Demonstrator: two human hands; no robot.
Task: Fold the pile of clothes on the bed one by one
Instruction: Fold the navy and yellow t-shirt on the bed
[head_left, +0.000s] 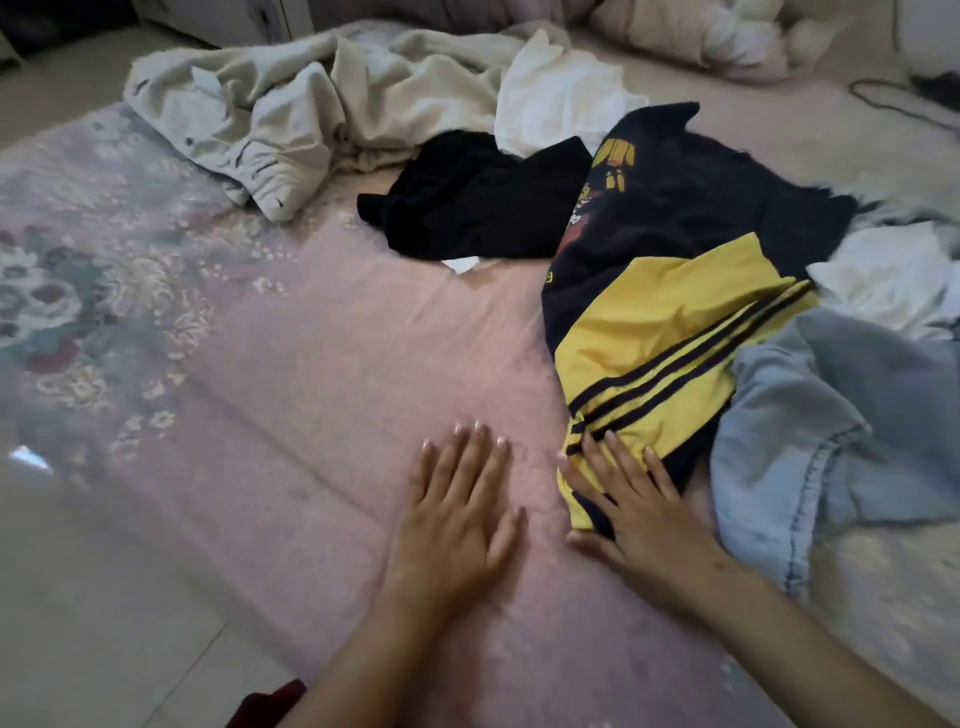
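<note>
Clothes lie scattered over the pink sheet of the bed (322, 332), and both hands are laid flat near its front edge. The left hand (457, 509) is pressed palm-down on bare sheet, its fingers (470, 457) straight and slightly spread, with nothing held. Just beside it, the right hand (634, 509) is laid flat on the near end of a yellow garment with dark stripes (670, 332), its fingers straight and spread wide across the cloth, the thumb resting on the sheet at the garment's edge; nothing is gripped.

Beyond the right fingers, the yellow garment is overlapped by a dark navy shirt with a yellow print (691, 208), which stretches away from the hands. To the right of the right hand, touching the yellow garment, a light blue denim piece (810, 415) lies crumpled. Farther off on that side a white cloth (893, 280) is bunched up.

Well beyond the left fingers a black garment (467, 202) is heaped, touching the navy shirt. Behind it a white garment (556, 104) and a large cream-coloured one (291, 114) are piled loosely. To the left of the left hand, a floral pattern (67, 291) is printed on the bed cover.
</note>
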